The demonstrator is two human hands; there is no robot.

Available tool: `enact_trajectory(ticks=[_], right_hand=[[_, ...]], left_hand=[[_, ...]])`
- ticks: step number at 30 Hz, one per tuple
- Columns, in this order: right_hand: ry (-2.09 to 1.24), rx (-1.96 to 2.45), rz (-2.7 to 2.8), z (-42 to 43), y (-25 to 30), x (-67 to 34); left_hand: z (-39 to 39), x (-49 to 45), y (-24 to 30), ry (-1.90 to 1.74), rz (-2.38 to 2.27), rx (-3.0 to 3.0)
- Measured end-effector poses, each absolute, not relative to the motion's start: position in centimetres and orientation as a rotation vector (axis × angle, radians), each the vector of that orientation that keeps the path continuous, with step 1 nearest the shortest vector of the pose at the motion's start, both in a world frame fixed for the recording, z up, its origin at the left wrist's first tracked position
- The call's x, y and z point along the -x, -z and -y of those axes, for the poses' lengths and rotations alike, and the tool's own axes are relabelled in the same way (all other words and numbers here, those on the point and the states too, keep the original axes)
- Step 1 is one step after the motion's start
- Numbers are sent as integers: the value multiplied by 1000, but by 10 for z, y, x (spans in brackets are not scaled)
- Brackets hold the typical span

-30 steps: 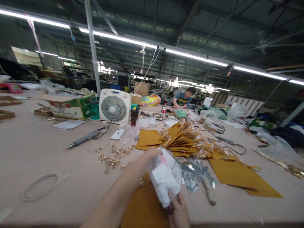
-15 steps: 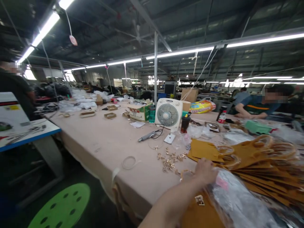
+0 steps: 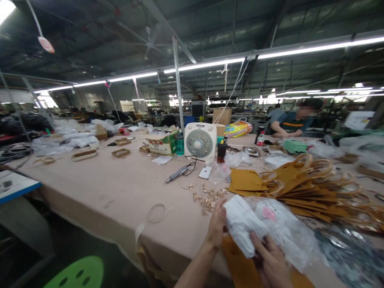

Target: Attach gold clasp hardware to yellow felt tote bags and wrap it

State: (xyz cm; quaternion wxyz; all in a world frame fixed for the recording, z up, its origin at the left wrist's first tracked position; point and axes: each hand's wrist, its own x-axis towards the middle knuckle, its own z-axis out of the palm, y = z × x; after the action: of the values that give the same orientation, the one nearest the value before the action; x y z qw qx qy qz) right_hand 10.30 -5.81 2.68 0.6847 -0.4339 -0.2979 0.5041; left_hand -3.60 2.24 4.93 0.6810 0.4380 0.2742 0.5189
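Observation:
Both my hands hold a clear plastic bag (image 3: 270,224) stuffed with small white pieces, above the near edge of the table. My left hand (image 3: 216,224) grips its left end with fingers curled round it. My right hand (image 3: 270,260) clasps it from below, fingers on the white wad. Under the bag lies a mustard-yellow leather piece (image 3: 243,272). Small gold metal fittings (image 3: 210,198) are scattered just beyond my left hand.
A stack of mustard pieces with ring handles (image 3: 309,180) lies to the right, silvery parts (image 3: 351,252) beside it. A white fan (image 3: 200,142), a phone (image 3: 205,172), a pen-like tool (image 3: 175,175) and a cardboard box (image 3: 163,144) stand farther back. A person (image 3: 295,120) works opposite. A green stool (image 3: 76,274) is below left.
The view swung left and then partly back. My right hand, out of sight half a second ago, is again under the bag, and both hands have drawn the bag closer.

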Motion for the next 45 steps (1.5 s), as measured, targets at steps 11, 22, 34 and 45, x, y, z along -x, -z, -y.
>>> enact_trajectory(ticks=[11,22,34,45], right_hand=[[-123,1690,1637,-23,-17,-147],[447,2111,1915,-78,5,-232],[-125,1646,2205,-87,14,-182],[-299,1639,1947,-57,-31,-186]], left_hand=[[-50,151,-8,-1462,-1218,-878],[-46,152,-2,-1416,-1175,-1055],[-43,156,2,-1427,-1050,-1004],[-38,156,-3,-1404,-1068,-1174]])
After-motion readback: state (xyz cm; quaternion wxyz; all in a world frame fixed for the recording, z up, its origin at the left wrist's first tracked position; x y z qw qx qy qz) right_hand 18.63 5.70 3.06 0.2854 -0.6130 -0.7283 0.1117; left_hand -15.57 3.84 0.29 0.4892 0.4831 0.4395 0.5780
